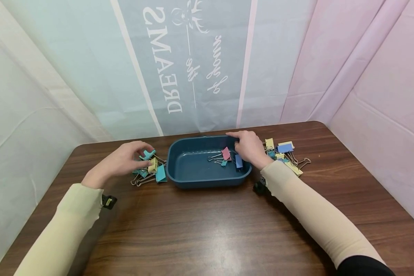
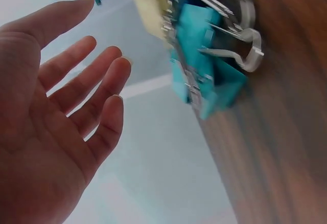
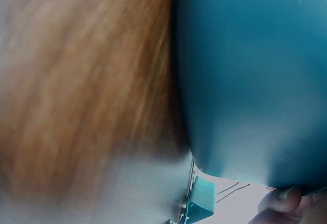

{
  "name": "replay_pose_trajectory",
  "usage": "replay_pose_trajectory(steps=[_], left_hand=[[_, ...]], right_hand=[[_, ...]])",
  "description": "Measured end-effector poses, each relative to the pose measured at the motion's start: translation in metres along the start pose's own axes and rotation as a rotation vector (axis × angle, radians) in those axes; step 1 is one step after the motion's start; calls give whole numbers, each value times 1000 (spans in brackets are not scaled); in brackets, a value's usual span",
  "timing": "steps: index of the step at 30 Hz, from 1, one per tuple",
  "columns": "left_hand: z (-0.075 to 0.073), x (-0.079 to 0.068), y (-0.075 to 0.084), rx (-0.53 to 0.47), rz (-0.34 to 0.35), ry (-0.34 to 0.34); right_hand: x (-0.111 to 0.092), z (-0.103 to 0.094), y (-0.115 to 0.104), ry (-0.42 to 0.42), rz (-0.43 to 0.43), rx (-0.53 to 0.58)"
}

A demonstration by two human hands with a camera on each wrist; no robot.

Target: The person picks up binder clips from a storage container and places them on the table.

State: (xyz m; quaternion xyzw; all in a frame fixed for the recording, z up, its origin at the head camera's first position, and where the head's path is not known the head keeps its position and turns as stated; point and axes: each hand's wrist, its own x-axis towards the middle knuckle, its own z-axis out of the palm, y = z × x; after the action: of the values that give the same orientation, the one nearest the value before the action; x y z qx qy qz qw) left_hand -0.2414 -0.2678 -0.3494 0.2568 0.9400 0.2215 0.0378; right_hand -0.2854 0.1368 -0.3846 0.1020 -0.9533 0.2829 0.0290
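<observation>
At the left pile of binder clips, my left hand (image 1: 127, 156) hovers with loosely bent fingers. In the left wrist view its palm (image 2: 36, 127) shows nothing held, and a teal binder clip (image 2: 199, 55) and a yellow binder clip (image 2: 150, 9) stand beyond the fingertips. My right hand (image 1: 251, 147) reaches over the right end of the dark blue bin (image 1: 189, 179), index finger stretched along the far rim and thumb apart from it. Its other fingers are hidden. Inside the bin lie a pink clip (image 1: 225, 153), a small teal clip (image 1: 224, 163) and a blue clip (image 1: 239, 161) below that hand.
Another pile of yellow, blue and teal binder clips (image 1: 285, 156) lies right of the bin, partly behind my right hand. The brown wooden table (image 1: 193, 226) ends at a printed curtain (image 1: 200, 99) at the back.
</observation>
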Motion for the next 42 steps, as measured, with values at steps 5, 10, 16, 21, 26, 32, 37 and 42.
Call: replay_pose_trajectory(steps=[5,10,16,21,26,32,37,42], left_hand=[[-4,7,18,12,26,-23],[-6,21,38,-2,59,-56],[-7,39,59,-40,117,-93],[-6,54,73,-15,168,-97],[-8,76,86,-16,215,-95],[-5,105,105,-45,235,-74],[12,127,118,-105,252,-97],[31,144,123,-162,279,-128]], right_hand=[[0,0,-1,-3,2,-3],[-1,0,0,-3,5,-1],[-2,1,2,-2,7,-9],[-1,1,1,0,-9,-17],[0,0,0,9,-2,-21],[0,-1,0,8,12,-24],[2,0,-2,3,7,-25],[2,0,-1,8,9,-19]])
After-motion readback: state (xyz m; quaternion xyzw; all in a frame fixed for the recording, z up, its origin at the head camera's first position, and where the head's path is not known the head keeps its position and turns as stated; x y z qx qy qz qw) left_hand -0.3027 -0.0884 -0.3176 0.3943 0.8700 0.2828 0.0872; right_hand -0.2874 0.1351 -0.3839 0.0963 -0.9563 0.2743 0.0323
